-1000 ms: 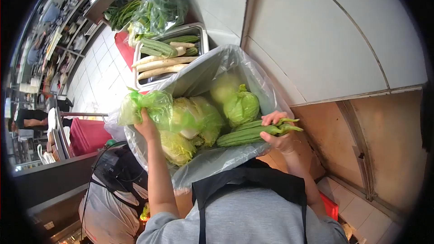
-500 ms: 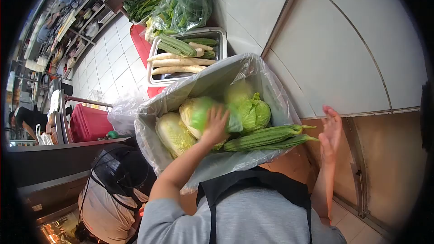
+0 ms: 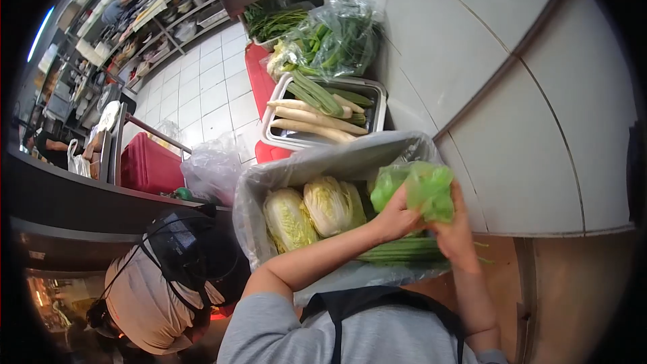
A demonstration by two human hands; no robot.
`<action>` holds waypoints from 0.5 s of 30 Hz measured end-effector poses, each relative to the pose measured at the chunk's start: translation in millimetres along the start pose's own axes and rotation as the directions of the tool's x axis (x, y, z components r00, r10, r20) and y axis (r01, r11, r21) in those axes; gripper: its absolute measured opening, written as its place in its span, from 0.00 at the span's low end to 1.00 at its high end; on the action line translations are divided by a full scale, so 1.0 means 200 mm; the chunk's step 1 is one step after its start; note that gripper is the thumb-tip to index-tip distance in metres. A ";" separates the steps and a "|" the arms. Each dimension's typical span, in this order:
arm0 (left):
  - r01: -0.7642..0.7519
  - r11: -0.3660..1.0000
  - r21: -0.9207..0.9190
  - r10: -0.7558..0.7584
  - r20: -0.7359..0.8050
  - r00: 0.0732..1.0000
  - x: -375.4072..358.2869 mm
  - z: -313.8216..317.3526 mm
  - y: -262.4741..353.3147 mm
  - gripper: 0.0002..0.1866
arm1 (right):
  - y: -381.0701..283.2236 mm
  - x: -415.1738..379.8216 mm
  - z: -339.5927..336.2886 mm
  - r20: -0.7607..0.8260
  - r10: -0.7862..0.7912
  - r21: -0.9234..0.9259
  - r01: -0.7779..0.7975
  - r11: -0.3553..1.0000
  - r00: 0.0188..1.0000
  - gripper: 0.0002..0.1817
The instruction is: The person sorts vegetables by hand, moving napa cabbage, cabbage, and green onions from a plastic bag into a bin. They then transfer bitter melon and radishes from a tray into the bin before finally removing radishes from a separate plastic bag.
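Both hands are together above the right side of a lined bin (image 3: 259,175), on a light-green crinkled thing (image 3: 431,192). Blur hides whether it is a leafy vegetable or thin plastic. My left hand (image 3: 399,218) is closed on its near left side, and my right hand (image 3: 455,229) wraps its right edge. Two napa cabbages, a left one (image 3: 290,219) and a right one (image 3: 329,205), lie in the bin. Long ridged green gourds (image 3: 397,251) lie under my forearms, partly hidden. My hands cover much of the bin's right side.
Beyond the bin, a white-rimmed tray (image 3: 381,104) holds white radishes (image 3: 306,121) and green gourds (image 3: 317,94). Bagged greens (image 3: 344,37) stand behind it. A person in a dark cap (image 3: 185,249) bends at the left. A tiled wall (image 3: 499,128) rises at the right.
My left hand has moved right with the light-green thing, from over the napa cabbages. My right hand, open before, has come in and closed on it. The view has shifted.
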State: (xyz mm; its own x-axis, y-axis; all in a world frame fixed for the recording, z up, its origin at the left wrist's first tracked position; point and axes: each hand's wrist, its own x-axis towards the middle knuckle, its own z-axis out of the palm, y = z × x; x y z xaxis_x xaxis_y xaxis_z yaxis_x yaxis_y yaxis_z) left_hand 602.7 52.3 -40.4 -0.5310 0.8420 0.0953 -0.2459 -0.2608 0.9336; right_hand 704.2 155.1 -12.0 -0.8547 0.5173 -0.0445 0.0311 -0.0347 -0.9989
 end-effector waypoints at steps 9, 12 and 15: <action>0.132 0.969 0.210 -0.112 -0.102 0.988 0.38 -1.09 0.32 0.31 | -0.17 0.96 0.08 -0.026 -0.124 0.190 0.127 0.974 0.992 0.10; 0.361 0.890 0.277 -0.099 -0.657 0.748 0.61 -1.57 0.04 0.31 | -0.02 1.29 0.27 0.022 -0.577 -0.622 0.463 0.631 0.816 0.19; 0.607 0.743 0.282 -0.108 -0.844 0.525 0.88 -1.84 -0.19 0.45 | 0.30 1.54 0.38 0.288 -0.530 -0.849 0.468 0.244 0.798 0.33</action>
State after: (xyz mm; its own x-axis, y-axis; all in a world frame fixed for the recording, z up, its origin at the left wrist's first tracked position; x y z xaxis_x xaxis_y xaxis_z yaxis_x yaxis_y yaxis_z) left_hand 219.8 35.4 -186.7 -0.9367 0.0716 -0.3428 -0.2762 0.4510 0.8487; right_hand 403.6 247.1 -84.3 -0.8473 0.1849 0.4978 0.0473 0.9600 -0.2761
